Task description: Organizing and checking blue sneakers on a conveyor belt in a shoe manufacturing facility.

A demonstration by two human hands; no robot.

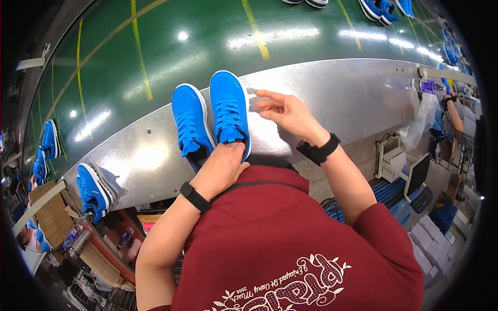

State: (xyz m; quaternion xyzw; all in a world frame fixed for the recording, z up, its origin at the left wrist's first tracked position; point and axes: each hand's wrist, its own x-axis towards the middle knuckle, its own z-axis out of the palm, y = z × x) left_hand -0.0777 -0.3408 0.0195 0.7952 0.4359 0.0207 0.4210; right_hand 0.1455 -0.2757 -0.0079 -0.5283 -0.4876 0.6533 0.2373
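Two blue sneakers with white soles stand side by side on the metal ledge in front of me, toes pointing away. My left hand (223, 165) is at the heel of the right-hand sneaker (228, 106), its fingertips hidden inside the collar and its thumb outside, gripping the heel edge. The left-hand sneaker (190, 116) stands close against it, its heel partly covered by my left hand. To the right of the pair, my right hand (284, 111) hovers over the ledge, fingers stretched out and apart, with nothing in it.
Beyond the metal ledge (342, 88) runs a green belt (192, 31) with yellow lines and more blue shoes. Another blue pair (95, 192) sits at the ledge's left end. A plastic bottle (429, 86) is at the right end, near another person (460, 116).
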